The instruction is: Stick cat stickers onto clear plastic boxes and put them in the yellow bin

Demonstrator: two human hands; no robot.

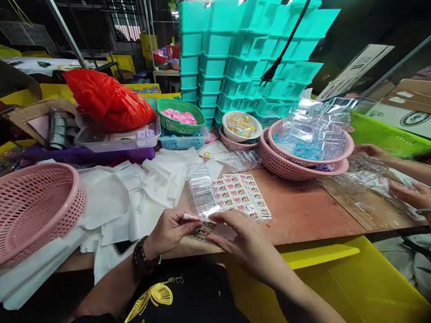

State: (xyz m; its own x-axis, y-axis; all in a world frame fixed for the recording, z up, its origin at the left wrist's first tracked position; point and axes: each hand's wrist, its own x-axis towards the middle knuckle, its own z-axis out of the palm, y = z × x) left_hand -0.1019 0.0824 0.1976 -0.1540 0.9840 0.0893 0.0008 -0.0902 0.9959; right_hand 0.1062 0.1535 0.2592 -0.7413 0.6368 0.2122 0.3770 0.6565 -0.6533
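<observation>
Two hands at the near edge of the worktop (303,211). Far left of the left hand: an empty pink basket (33,206); between basket and hand, loose white paper sheets (111,202). Left hand (168,231), beaded bracelet at the wrist: fingers curled, thumb and forefinger pinched on a small white strip (191,217). Just beyond its fingertips: a row of clear plastic boxes (202,190), the nearest one between both hands. Right hand (247,242): fingers half open and spread, tips touching that nearest box; whether it grips cannot be told. Just beyond the right hand: a sticker sheet (242,195), flat on the worktop, its near end partly under the hands. Far right: pink baskets of clear boxes (303,148), and another person's hands (409,195).
</observation>
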